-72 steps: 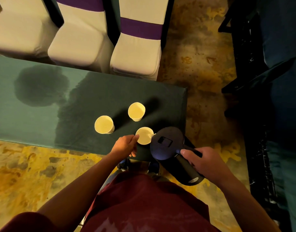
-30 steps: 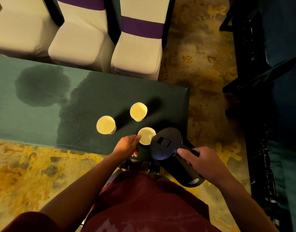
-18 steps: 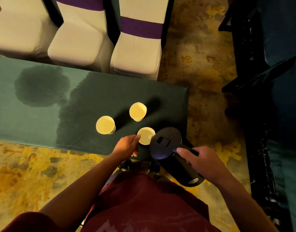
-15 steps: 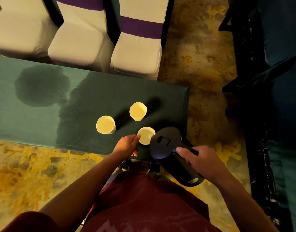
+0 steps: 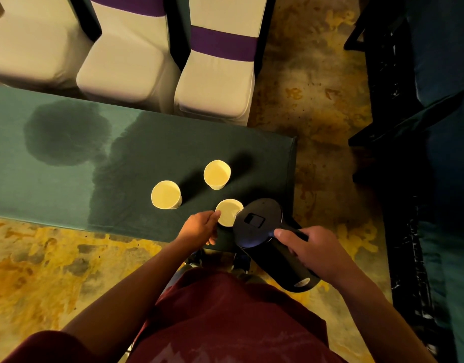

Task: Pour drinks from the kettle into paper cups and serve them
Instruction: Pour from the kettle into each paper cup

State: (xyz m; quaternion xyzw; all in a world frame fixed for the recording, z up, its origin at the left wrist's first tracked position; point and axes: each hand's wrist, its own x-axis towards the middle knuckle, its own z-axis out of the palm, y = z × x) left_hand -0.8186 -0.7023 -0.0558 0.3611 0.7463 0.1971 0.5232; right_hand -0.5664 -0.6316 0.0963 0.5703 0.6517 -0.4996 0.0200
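Note:
Three pale paper cups stand on the green-clothed table (image 5: pixel 68 184). My left hand (image 5: pixel 199 227) grips the nearest cup (image 5: pixel 227 212) by its left side at the table's near edge. The black kettle (image 5: pixel 262 224) is tilted, its spout over that cup's right rim, with my right hand (image 5: pixel 312 251) closed around its handle. A second cup (image 5: pixel 166 194) stands to the left and a third cup (image 5: pixel 216 174) stands farther back. I cannot see any liquid stream.
Dark wet stains (image 5: pixel 66 132) spread across the cloth left of the cups. Three white-covered chairs with purple bands (image 5: pixel 217 69) stand behind the table. The table's right end (image 5: pixel 291 163) lies close to the kettle. Dark furniture (image 5: pixel 422 153) fills the right side.
Almost nothing moved. The kettle stays tipped over the nearest cup, my left hand stays on that cup, and the view shifts only slightly.

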